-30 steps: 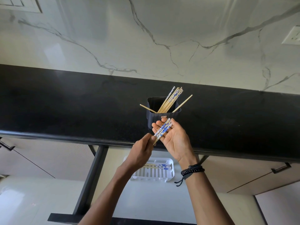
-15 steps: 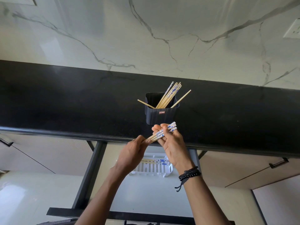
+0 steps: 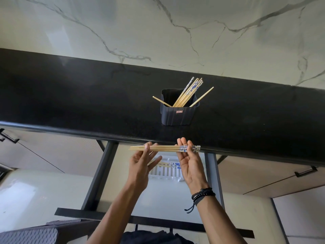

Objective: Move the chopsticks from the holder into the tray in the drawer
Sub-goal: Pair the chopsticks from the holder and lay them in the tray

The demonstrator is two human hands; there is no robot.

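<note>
Fingers of your left hand point(image 3: 140, 160) are stretched out almost straight, thumb splayed well away from them. One fingertip lies across the front of the plain wooden ends of the bundle of chopsticks point(image 3: 165, 148), and the others sit behind it. That hand steadies the bundle and does not clasp it. Your right hand point(image 3: 190, 163) faces you palm-first with its fingers pointing up. One digit, which looks like the thumb, crosses over the blue-and-white patterned ends and pins them against the other fingers. The bundle lies level between your two hands, just in front of the edge of the black countertop point(image 3: 70, 95) and above the open drawer point(image 3: 158, 196).

Down in the drawer, the white slotted tray point(image 3: 167, 173) holds a few chopsticks point(image 3: 169, 164) laid crosswise, partly hidden by your hands. On the countertop, the dark square holder point(image 3: 176, 115) stands upright. More chopsticks point(image 3: 188, 93) lean toward its back right corner, and two plain ones splay out to either side. White veined marble point(image 3: 158, 32) rises behind the counter. A dark beaded bracelet point(image 3: 202, 193) circles your right wrist.
</note>
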